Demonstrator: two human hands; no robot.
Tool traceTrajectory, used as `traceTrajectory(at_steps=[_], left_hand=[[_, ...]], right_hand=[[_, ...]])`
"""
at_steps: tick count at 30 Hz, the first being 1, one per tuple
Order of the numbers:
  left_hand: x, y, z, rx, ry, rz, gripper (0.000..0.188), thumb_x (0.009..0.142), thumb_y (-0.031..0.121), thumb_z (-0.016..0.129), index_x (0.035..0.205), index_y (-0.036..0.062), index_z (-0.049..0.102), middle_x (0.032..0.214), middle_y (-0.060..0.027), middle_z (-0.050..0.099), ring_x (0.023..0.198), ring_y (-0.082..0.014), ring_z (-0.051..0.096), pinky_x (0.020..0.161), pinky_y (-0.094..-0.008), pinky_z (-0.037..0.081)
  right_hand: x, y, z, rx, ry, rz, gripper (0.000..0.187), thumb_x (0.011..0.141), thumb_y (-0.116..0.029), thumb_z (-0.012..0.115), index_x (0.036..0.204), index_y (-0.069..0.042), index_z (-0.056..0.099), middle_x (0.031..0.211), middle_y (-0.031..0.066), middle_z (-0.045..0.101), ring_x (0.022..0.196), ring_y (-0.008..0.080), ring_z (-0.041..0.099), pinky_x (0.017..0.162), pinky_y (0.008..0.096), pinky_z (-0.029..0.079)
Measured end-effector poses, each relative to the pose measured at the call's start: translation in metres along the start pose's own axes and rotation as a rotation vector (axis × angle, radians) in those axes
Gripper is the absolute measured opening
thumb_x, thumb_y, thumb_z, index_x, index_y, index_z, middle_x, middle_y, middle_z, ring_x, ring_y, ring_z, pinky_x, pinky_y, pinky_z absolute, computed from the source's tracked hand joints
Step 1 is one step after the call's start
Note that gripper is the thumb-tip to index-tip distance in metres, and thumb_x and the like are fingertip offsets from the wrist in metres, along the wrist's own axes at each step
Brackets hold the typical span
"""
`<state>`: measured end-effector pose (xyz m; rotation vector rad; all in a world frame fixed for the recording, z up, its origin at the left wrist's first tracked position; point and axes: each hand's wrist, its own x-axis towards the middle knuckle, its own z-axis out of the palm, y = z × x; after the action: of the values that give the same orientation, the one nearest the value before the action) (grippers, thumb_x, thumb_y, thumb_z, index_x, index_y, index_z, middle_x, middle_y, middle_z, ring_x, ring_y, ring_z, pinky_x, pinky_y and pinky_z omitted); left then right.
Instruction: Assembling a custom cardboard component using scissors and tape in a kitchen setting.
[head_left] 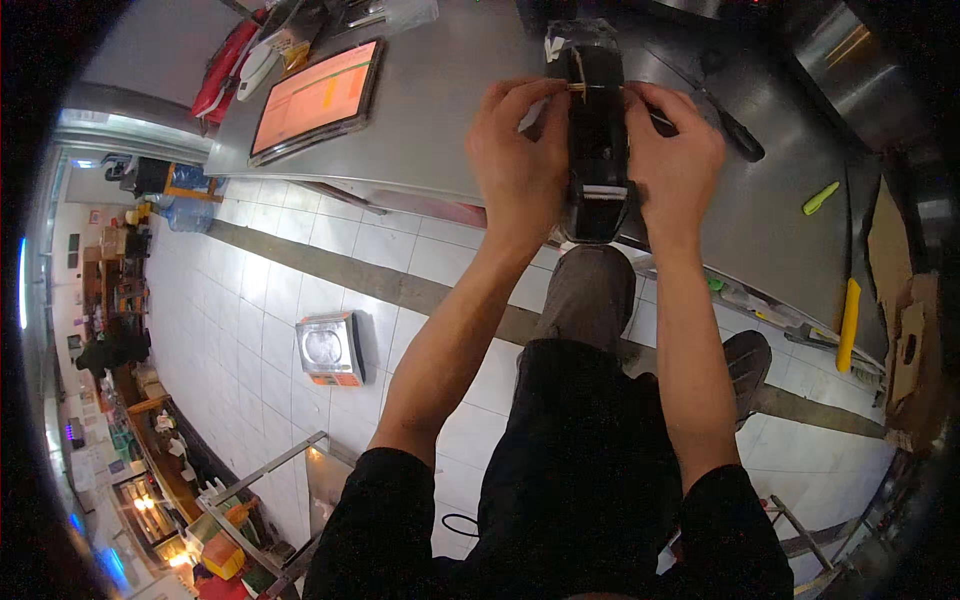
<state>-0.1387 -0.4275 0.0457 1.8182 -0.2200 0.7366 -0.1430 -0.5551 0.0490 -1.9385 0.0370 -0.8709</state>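
- Here, at the front edge of the steel table (440, 120), between left hand (522, 150) and right hand (675, 150): a long black device (598, 135), partly beyond that edge, above a grey trouser knee (588, 290).
- Hard to make out: the exact kind of device, dark on dark; also any contact with the tabletop.
- Hidden: the underside of the device, and most lower fingers of both hands, curled behind the palms.
- Pointing: long axis running away from the body, almost straight across the table edge; clear end toward the table's far side, end with a white strip toward the knee.
- Fingers on the left: narrow, thumb and forefinger closed on the device's side, near a thin yellowish piece (577, 88), too small to tell.
- Fingers on the right: also narrow, tips against the opposite side.
- On the table's left part: a tablet (318, 100) with orange screen.
- On the table's right part: a black-handled tool (740, 132), its far end lost in shadow, and a small green object (820, 198).
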Motion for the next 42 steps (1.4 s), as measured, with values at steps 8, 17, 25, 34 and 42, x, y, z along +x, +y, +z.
traceTrajectory(at_steps=[8, 17, 25, 34, 42], left_hand=[[0.009, -0.014, -0.014, 0.113, -0.115, 0.033, 0.015, 0.087, 0.008, 0.069, 0.1, 0.0007, 0.071, 0.095, -0.0093, 0.069, 0.092, -0.0191, 0.066, 0.081, -0.0286, 0.052], [0.043, -0.017, -0.029, -0.319, -0.429, -0.564, 0.018, 0.089, 0.018, 0.071, 0.099, 0.0043, 0.065, 0.095, -0.0057, 0.066, 0.092, -0.0154, 0.065, 0.081, -0.0349, 0.058], [0.069, -0.026, -0.032, -0.288, -0.702, -0.547, 0.018, 0.09, 0.021, 0.069, 0.096, 0.0058, 0.063, 0.097, -0.0029, 0.065, 0.094, -0.0159, 0.064, 0.086, -0.0378, 0.057], [0.057, -0.04, -0.021, -0.312, -0.579, -0.264, 0.018, 0.088, 0.015, 0.072, 0.1, 0.003, 0.065, 0.096, -0.0057, 0.069, 0.087, -0.0165, 0.067, 0.077, -0.0301, 0.058], [0.085, -0.033, -0.03, 0.072, -0.708, 0.109, 0.022, 0.085, 0.018, 0.073, 0.102, 0.0036, 0.071, 0.091, -0.0088, 0.072, 0.086, -0.0158, 0.068, 0.076, -0.0282, 0.054]], right_hand=[[0.012, 0.006, -0.009, 0.069, -0.149, 0.106, 0.023, 0.082, -0.016, 0.072, 0.1, -0.001, 0.072, 0.088, 0.0123, 0.072, 0.079, 0.0223, 0.068, 0.074, 0.0308, 0.051], [0.05, 0.02, -0.016, 0.298, -0.492, 0.255, 0.021, 0.084, -0.016, 0.072, 0.101, -0.003, 0.072, 0.087, 0.0059, 0.07, 0.08, 0.0129, 0.066, 0.071, 0.0264, 0.053], [0.071, 0.011, -0.02, 0.147, -0.692, 0.386, 0.018, 0.089, -0.006, 0.062, 0.106, -0.002, 0.068, 0.1, 0.0036, 0.067, 0.093, 0.0138, 0.065, 0.079, 0.0316, 0.058], [0.053, 0.025, -0.014, -0.02, -0.534, 0.06, 0.021, 0.086, -0.017, 0.068, 0.103, -0.006, 0.072, 0.089, 0.0095, 0.071, 0.081, 0.017, 0.067, 0.073, 0.0317, 0.053], [0.062, 0.036, -0.015, 0.021, -0.557, -0.125, 0.021, 0.087, -0.018, 0.066, 0.103, -0.005, 0.073, 0.094, 0.0098, 0.069, 0.087, 0.0265, 0.068, 0.078, 0.0326, 0.05]])
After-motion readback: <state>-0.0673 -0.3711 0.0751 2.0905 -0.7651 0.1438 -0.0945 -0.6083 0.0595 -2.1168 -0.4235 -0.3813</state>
